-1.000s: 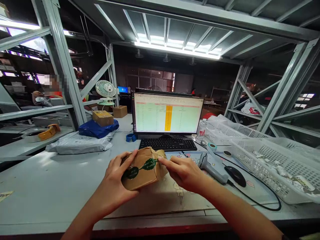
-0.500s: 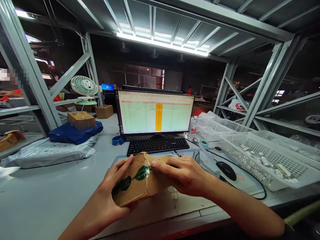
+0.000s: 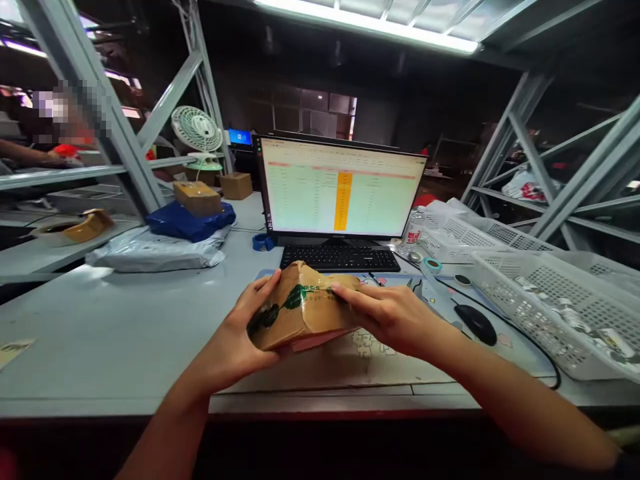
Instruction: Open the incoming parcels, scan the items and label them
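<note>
The left hand (image 3: pixel 240 337) clasps the carton (image 3: pixel 315 313); the right hand (image 3: pixel 393 313) touches its tape (image 3: pixel 313 291), grip unclear: tape work, seemingly, wanting steady bracing next.

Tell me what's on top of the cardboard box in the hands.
Shiny tape with green leaf shapes runs across the cardboard box. Whatever the left hand and right hand cover cannot be seen.

The brown carton (image 3: pixel 320 315) is printed with green leaves (image 3: pixel 295 297); the pale green screen (image 3: pixel 297 207) is crossed by an orange column (image 3: pixel 343 200); the light-blue mat (image 3: pixel 440 308) is patterned with pink; the keyboard (image 3: pixel 345 259) is coloured black.
</note>
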Demonstrator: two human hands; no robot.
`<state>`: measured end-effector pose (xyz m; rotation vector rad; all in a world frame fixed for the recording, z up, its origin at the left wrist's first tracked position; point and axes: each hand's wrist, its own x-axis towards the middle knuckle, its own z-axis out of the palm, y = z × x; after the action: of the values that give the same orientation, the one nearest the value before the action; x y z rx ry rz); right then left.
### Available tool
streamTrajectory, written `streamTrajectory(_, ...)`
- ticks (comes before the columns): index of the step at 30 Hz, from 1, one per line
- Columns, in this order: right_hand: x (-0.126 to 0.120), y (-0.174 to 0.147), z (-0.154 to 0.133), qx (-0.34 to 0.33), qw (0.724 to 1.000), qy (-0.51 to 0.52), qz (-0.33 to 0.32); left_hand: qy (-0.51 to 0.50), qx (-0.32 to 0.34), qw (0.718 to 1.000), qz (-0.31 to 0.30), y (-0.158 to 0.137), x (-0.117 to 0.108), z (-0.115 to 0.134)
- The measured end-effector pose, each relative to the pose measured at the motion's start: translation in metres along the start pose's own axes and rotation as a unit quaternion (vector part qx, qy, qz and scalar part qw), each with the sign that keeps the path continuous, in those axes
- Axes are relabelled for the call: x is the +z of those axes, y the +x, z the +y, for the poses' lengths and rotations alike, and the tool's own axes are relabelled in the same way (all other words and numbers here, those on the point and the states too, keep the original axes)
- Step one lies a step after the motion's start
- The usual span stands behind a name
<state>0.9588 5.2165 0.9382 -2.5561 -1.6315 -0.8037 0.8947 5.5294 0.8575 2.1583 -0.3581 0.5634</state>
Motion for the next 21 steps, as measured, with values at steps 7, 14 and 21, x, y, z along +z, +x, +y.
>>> streamTrajectory(7,-0.017,0.010,0.001,-0.026,0.992,0.084,0.085,-0.028,-0.020,0.999,-0.022,-0.004,-0.007,-0.002)
streamTrajectory(14,-0.029,0.042,-0.008,-0.063,0.997,0.037,0.026,-0.031,0.004,0.999,-0.028,-0.009,-0.006,-0.002)
streamTrajectory(21,-0.018,0.049,0.003,-0.085,0.993,0.068,-0.045,-0.044,0.041,0.998,-0.017,-0.013,-0.009,-0.018)
